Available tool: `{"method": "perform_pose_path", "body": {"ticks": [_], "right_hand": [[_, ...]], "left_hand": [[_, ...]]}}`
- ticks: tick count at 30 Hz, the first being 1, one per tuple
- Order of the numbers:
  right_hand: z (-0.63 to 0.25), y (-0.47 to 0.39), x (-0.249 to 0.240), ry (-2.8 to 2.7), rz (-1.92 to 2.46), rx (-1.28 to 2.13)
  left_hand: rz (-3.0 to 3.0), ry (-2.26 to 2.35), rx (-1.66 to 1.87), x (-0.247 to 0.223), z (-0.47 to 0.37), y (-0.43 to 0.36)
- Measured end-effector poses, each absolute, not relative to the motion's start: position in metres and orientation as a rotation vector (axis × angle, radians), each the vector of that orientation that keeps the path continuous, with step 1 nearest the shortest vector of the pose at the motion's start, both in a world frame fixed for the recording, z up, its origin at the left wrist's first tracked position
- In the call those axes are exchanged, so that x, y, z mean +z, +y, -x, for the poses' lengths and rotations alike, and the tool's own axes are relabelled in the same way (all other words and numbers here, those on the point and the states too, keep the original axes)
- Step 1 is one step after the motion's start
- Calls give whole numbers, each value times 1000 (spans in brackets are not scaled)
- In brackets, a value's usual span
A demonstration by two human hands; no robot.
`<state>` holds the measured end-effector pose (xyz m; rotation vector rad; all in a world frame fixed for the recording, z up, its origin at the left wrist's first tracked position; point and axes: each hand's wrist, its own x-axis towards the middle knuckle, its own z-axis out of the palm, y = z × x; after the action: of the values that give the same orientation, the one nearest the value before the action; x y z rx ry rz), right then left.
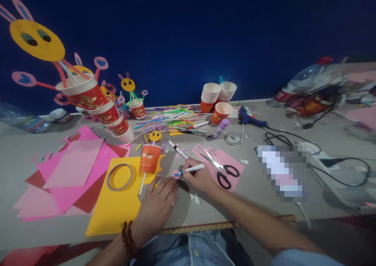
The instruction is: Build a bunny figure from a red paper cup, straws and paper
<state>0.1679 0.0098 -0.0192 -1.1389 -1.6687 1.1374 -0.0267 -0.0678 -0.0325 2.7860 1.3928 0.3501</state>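
A white marker (194, 168) with a blue tip is gripped by my right hand (200, 180), closed around it. Its tip meets a small pink paper cutout (175, 175) that bears blue colouring. My left hand (158, 199) lies with fingers stretched out on the table, fingertips at the cutout's near edge. Just beyond the left hand is an orange paper cup (149, 158) with a small yellow face (155, 135) above it and a white stick (142, 184) below. A black-and-white marker (178, 149) rests past the cutout.
Scissors (221, 168) lie on pink paper to the right. A tape roll (120, 177) sits on yellow card (111, 209), beside stacked pink sheets (75, 162). Behind are pipe cleaners (173, 119), stacked cups (209, 97), a glue gun (249, 119) with its cable, and a cup figure (85, 94).
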Motion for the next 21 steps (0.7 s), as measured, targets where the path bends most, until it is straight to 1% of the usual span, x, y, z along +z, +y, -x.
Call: {"method": "perform_pose_path", "body": {"ticks": [4, 7, 12, 17, 21], "right_hand": [[-169, 7, -18, -1507, 1116, 1179], [-171, 7, -17, -1289, 1081, 1257], [-184, 18, -3, -1126, 1056, 1277], [-208, 7, 18, -1106, 1066, 1333], [-218, -23, 20, -1135, 1013, 1408]], "left_hand": [[-2781, 1399, 336, -30, 25, -68], [-2744, 1407, 395, -26, 23, -68], [-2642, 1377, 516, -18, 19, -67], [-2481, 1376, 667, -5, 15, -64], [-2165, 1385, 700, 5, 5, -64]]}}
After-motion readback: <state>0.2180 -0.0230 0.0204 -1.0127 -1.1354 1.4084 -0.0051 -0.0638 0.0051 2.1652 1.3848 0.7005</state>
